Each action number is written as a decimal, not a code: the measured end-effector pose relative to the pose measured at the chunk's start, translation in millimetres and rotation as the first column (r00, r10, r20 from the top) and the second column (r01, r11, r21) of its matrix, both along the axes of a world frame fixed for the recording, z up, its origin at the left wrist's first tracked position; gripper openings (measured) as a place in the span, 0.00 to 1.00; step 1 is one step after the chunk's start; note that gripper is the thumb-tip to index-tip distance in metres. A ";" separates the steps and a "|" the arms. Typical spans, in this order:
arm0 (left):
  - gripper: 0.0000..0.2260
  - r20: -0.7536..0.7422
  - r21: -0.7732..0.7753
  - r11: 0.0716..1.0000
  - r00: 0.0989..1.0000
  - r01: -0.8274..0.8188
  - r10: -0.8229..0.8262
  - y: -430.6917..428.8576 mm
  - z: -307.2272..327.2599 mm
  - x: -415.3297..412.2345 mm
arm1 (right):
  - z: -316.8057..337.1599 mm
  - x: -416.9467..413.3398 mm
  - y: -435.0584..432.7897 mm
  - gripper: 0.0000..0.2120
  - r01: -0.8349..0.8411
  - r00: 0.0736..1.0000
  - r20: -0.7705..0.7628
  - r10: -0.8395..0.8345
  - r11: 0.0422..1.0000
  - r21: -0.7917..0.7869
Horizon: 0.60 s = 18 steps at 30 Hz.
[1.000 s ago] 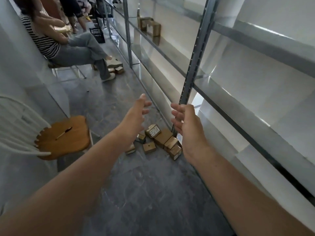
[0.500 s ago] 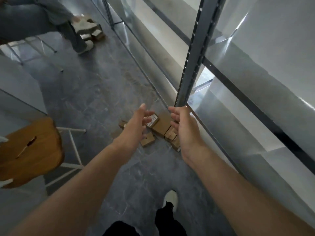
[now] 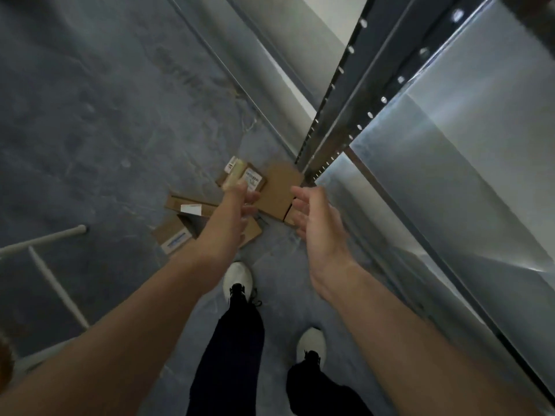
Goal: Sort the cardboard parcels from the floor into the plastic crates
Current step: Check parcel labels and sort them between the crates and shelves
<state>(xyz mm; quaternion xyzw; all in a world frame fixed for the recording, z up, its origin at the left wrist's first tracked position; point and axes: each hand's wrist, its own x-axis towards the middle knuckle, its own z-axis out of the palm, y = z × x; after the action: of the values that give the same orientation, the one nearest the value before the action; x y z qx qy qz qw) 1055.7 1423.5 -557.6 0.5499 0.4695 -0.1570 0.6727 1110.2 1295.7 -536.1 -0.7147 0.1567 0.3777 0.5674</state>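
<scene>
- The cardboard parcels [image 3: 279, 193] lie in a loose cluster on the grey floor [image 3: 105, 115], at the foot of a metal shelf upright [image 3: 339, 94].
- A large plain flat parcel sits in the middle; a labelled parcel [image 3: 250, 177] lies at its far left; a parcel with a blue-printed label [image 3: 172, 238] is nearest on the left.
- The left hand [image 3: 240, 211] reaches over the cluster, fingers loosely spread, holding nothing.
- The right hand [image 3: 315, 217] is over the right edge of the cluster, palm turned left, fingers relaxed, empty.
- Two white shoes [image 3: 237, 277] stand near the parcels.
- White chair legs [image 3: 45, 241] are at the left.
</scene>
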 end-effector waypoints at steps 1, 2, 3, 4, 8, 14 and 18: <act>0.25 -0.013 -0.013 1.000 1.000 0.004 -0.004 7.2 -18.9 7.5 | -22.9 6.2 7.5 0.15 0.008 1.000 -0.013 -0.008 1.000 -0.013; 0.25 -0.027 -0.022 1.000 1.000 0.011 -0.012 13.8 -38.1 14.2 | -43.5 10.9 14.4 0.14 0.017 1.000 -0.026 -0.018 1.000 -0.019; 0.24 -0.035 -0.026 0.999 0.999 0.023 -0.024 19.3 -57.1 20.9 | -65.5 14.2 19.1 0.14 0.025 0.999 -0.043 -0.026 0.999 -0.026; 0.24 -0.040 -0.024 0.999 0.999 0.027 -0.028 24.6 -75.0 28.1 | -83.9 16.8 23.8 0.14 0.035 0.998 -0.058 -0.037 0.999 -0.035; 0.22 -0.070 0.012 0.999 0.997 0.029 -0.028 37.5 -156.6 54.4 | -164.2 27.5 32.9 0.19 0.086 0.984 -0.151 -0.096 0.994 -0.067; 0.25 -0.141 0.003 0.998 0.988 0.065 -0.064 59.3 -286.4 78.2 | -302.9 51.3 38.8 0.12 -0.039 0.988 -0.153 0.017 0.990 -0.139; 0.25 -0.163 -0.027 0.996 0.983 0.085 -0.088 60.5 -359.9 88.8 | -373.4 60.3 43.8 0.21 -0.075 0.986 -0.163 0.043 0.978 -0.193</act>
<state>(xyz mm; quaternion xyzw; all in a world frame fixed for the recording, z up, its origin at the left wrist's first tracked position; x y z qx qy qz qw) 1144.5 1484.0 -917.5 0.5482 0.4974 -0.2357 0.6297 1170.5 1339.5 -909.5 -0.7400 0.2166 0.4323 0.4675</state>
